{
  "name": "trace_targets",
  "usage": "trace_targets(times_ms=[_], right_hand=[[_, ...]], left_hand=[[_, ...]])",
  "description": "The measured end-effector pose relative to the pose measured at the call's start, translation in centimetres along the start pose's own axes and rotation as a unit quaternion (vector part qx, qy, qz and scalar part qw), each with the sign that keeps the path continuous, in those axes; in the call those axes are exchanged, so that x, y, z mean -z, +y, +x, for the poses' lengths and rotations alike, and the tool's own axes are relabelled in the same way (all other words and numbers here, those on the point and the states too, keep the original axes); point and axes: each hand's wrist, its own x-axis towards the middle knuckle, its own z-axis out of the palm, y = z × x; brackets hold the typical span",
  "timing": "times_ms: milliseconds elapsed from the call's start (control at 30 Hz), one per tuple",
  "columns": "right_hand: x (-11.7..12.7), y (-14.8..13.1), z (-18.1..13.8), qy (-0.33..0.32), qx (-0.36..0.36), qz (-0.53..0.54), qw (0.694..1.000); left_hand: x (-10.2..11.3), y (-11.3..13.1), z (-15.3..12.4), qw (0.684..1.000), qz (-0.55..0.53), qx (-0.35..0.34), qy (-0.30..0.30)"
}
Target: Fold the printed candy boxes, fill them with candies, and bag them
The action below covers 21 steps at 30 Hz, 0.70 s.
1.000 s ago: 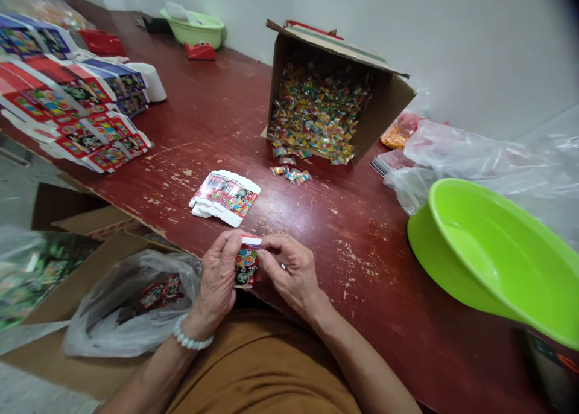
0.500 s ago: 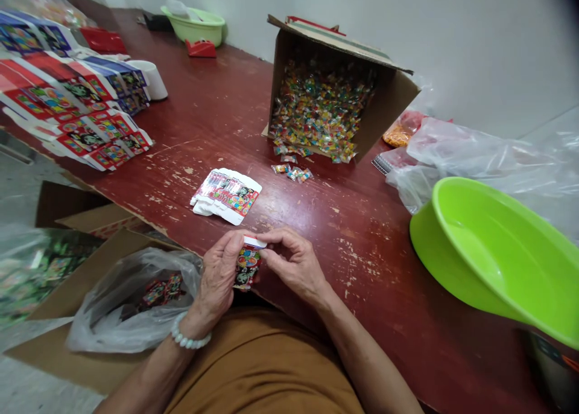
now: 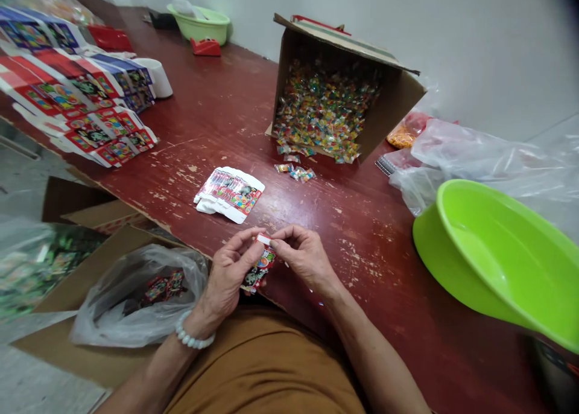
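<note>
Clamped in our left hand (image 3: 230,270), the small printed box (image 3: 259,271) is at the near edge of the table (image 3: 362,263); our right hand (image 3: 306,257) pinches its top flap (image 3: 263,240), scuffed tabletop stretching right to the green basin (image 3: 446,269).

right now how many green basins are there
2: a bright green basin at right, in front of the clear plastic, and a pale green basin at the back, behind a red object. Others may be hidden.

Scuffed red table (image 3: 217,118) with flat cartons (image 3: 233,192), stacked printed boxes (image 3: 76,88), a cardboard box (image 3: 393,115) of wrapped candies (image 3: 323,109), a green basin (image 3: 427,239).
</note>
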Motion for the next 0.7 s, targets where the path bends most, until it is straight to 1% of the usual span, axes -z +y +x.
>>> trace_targets(times_ms=[67, 167, 233, 300, 367, 433, 467, 500, 600, 700], right_hand=[[-0.2, 0.1, 0.0, 0.015, 0.002, 0.002, 1.000], [-0.4, 0.2, -0.1, 0.025, 0.015, -0.020, 0.999], [-0.3, 0.0, -0.2, 0.038, 0.045, -0.071, 0.996], [0.0, -0.4, -0.2, 0.048, 0.093, -0.132, 0.986], [0.4, -0.8, -0.2, 0.021, 0.109, -0.156, 0.982], [0.8, -1.0, -0.1, -0.036, 0.072, -0.119, 0.990], [0.9, -0.9, 0.0, -0.055, 0.045, -0.087, 0.994], [0.9, -0.8, 0.0, -0.062, 0.022, -0.053, 0.996], [0.6, 0.0, 0.1, -0.023, -0.013, 0.030, 0.999], [0.3, 0.4, 0.2, 0.001, -0.023, 0.042, 0.999]], left_hand=[[0.2, -0.2, 0.0, 0.999, 0.026, -0.031, -0.013], [0.4, -0.6, 0.1, 0.997, 0.056, -0.061, -0.006], [0.4, -0.7, 0.2, 0.995, 0.077, -0.058, -0.003], [0.5, -0.6, 0.1, 0.990, 0.123, -0.075, 0.003], [0.6, -0.5, 0.0, 0.977, 0.181, -0.112, 0.009], [0.7, -0.3, -0.1, 0.969, 0.205, -0.140, 0.014], [0.7, -0.3, -0.1, 0.972, 0.194, -0.136, 0.011], [0.7, -0.2, -0.1, 0.978, 0.171, -0.123, 0.007], [0.6, -0.1, 0.0, 0.992, 0.103, -0.072, -0.008], [0.5, 0.0, 0.1, 0.993, 0.098, -0.062, -0.010]])
